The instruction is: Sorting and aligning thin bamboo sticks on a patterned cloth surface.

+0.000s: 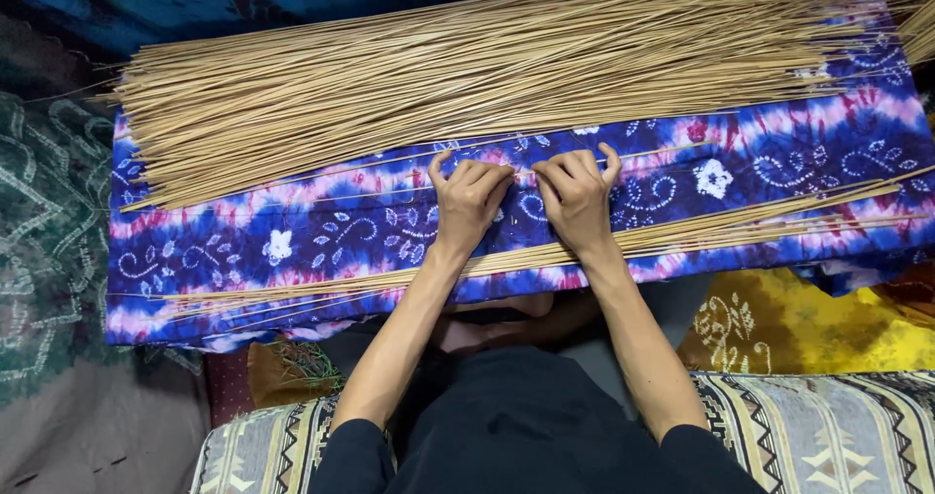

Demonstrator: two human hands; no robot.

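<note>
Head view: it looks straight down at two bare hands on a blue, pink and white patterned cloth [321, 231] laid over a surface.
Left hand [469, 200]: fingers curled down tight, pinching a thin stick [672, 150] against the cloth.
Right hand [577, 197]: curled the same way, just beside the left hand, its grip on the same thin stick.
Where the stick is: it lies across the middle of the cloth, between the big pile [467, 75] at the far side and the small bunch [682, 236] near the body.
How the stick looks: very thin, long, straight and pale tan, like dry straw. It looks light and easy to snap.
Big pile: lots and lots of the same sticks, all lying the same way, spread wide and a bit fanned at the left end.
Small bunch: fewer sticks, under both wrists.
What could go wrong: the stick might snap if the fingers bend it too hard.
Another slip: the wrists rest on the small bunch, so a push could roll those sticks off the near edge.
Also: the cloth is soft, so a tug could shift it and mix the two groups.
</note>
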